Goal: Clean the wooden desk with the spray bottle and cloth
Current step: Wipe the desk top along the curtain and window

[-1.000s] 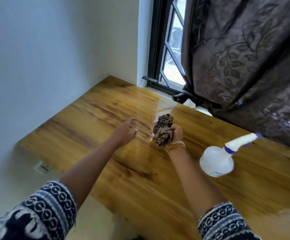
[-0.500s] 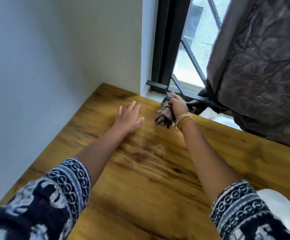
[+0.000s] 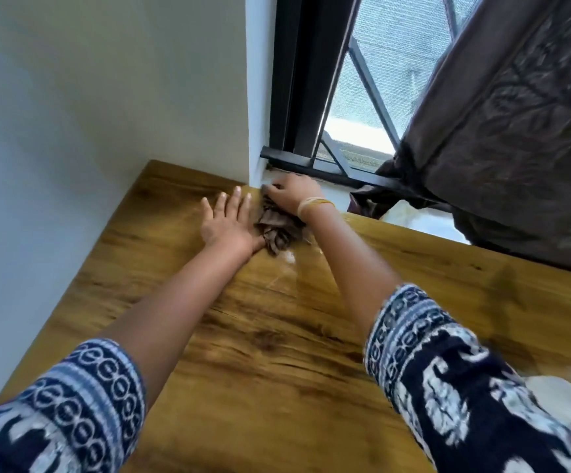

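Right hand [image 3: 294, 196] pushed cloth [image 3: 277, 227] farther to desk [image 3: 277, 336] corner, left hand [image 3: 227, 223] flat

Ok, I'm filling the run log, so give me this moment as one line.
step: wiping far corner | right hand: gripping crumpled brown cloth | left hand: flat on wooden desk | white spray bottle: near right

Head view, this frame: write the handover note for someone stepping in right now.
Left hand: open, flat on the desk, bracing.
Right hand: closed on the cloth, pressing it onto the desk's far edge by the window frame.
Spray bottle: a white shape at the lower right, mostly hidden behind the right sleeve.
Done: a wet patch just nearer than the cloth suggests spray is applied.
Left: wipe the remaining desk; the dry parts may need more spray.
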{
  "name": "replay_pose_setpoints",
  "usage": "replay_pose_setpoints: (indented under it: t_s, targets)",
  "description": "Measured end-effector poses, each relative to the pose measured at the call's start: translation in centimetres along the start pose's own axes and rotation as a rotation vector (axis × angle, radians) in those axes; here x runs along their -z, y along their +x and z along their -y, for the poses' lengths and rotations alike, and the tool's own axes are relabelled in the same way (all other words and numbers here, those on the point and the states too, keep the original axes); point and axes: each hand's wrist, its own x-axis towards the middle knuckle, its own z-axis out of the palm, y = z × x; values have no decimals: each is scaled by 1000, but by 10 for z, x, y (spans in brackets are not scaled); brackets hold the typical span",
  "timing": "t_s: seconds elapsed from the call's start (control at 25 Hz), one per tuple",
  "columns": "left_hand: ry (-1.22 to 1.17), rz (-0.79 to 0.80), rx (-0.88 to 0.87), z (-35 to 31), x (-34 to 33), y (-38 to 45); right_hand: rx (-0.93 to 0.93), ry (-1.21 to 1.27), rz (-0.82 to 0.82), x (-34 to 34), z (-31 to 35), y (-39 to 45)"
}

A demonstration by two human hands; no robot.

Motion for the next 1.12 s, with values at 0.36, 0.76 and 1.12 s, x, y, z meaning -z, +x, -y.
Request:
replay_pose_setpoints:
  t_s: [0.36, 0.76, 1.12]
  targets:
    - [20, -70, -3, 1, -4, -9, -581, 27, -95, 48, -190, -104]
    - [141, -69, 68, -16, 11, -18, -62, -30, -170, -1, -32, -41]
    - [-61, -126, -398, -185, 33, -49, -732, -14, -280, 45, -223, -121]
